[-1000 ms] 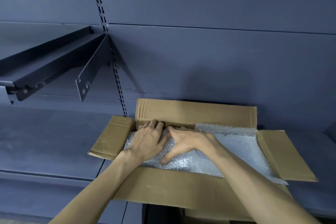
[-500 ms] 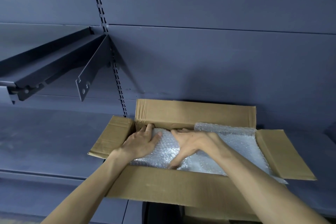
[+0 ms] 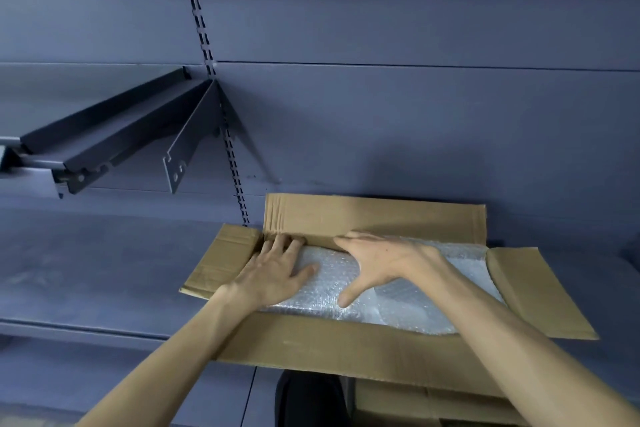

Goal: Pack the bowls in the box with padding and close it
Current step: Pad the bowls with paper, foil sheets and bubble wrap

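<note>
Over the open box (image 3: 346, 347) on the shelf (image 3: 104, 263), my left hand (image 3: 273, 274) and right hand (image 3: 377, 262) press flat on bubble wrap (image 3: 464, 274); bowls unseen beneath, so hard pressing could crack them.

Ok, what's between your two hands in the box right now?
Only bubble wrap: the head view shows a bare strip of it between the left hand and right hand, both flat on it inside the open box. No bowl shows.
</note>
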A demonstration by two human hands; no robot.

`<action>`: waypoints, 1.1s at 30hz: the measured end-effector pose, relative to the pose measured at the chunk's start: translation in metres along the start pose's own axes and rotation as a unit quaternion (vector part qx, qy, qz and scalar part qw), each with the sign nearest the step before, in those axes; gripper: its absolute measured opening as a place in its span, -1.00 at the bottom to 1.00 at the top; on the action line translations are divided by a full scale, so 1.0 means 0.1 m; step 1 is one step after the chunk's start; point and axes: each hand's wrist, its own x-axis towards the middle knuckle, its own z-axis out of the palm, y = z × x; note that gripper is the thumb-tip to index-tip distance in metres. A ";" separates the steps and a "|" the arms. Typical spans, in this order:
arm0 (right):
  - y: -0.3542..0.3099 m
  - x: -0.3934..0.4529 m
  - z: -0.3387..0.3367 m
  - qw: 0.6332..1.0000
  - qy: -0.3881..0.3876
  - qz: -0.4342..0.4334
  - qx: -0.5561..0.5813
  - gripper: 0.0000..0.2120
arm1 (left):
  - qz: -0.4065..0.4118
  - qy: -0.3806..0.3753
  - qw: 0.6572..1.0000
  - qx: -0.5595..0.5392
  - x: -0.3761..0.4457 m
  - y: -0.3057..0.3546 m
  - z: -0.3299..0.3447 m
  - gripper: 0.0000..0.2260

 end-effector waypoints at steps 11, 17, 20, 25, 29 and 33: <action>0.72 -0.53 0.24 0.977 0.176 -0.017 0.123 -0.48 | 0.001 0.009 0.987 0.161 -0.10 0.22 -0.05 -0.26; 1.09 -0.88 0.37 0.985 0.149 0.032 0.082 -0.47 | 0.219 0.009 0.976 -0.012 0.07 0.63 -0.06 -0.56; 1.16 -1.02 0.44 0.985 0.149 0.038 0.084 -0.37 | 0.202 -0.090 0.975 0.023 0.18 0.67 0.06 -0.47; 1.29 -1.23 0.51 0.984 0.123 0.068 0.113 -0.20 | 0.224 -0.015 0.974 -0.008 0.33 0.73 0.03 -0.52; 1.41 -1.33 0.47 0.981 0.123 0.090 0.119 -0.27 | 0.246 0.008 0.967 -0.060 0.34 1.08 -0.16 -0.40; 1.45 -1.38 0.44 0.984 0.097 0.101 0.111 -0.12 | 0.242 -0.146 0.959 -0.005 0.30 1.43 -0.17 -0.06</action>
